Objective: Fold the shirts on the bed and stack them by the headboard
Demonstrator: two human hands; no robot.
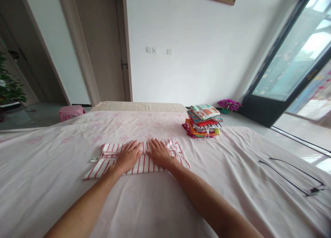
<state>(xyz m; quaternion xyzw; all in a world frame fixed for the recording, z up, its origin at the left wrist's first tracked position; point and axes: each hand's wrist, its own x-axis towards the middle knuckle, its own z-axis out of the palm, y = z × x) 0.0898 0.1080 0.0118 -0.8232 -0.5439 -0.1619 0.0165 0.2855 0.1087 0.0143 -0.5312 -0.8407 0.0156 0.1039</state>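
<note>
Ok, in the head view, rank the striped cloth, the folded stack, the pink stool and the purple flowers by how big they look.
1. Striped cloth, widest by far
2. Folded stack
Pink stool and purple flowers: smallest, too alike to rank.

A white wall (186,69) rises beyond the cloth (144,207). Past the far right corner stands a bright glass door (289,65).

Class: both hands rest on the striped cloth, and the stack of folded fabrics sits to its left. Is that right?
The side is wrong: the head view shows the stack of folded fabrics to the right of the striped cloth. The left hand and right hand do rest on that cloth.
</note>
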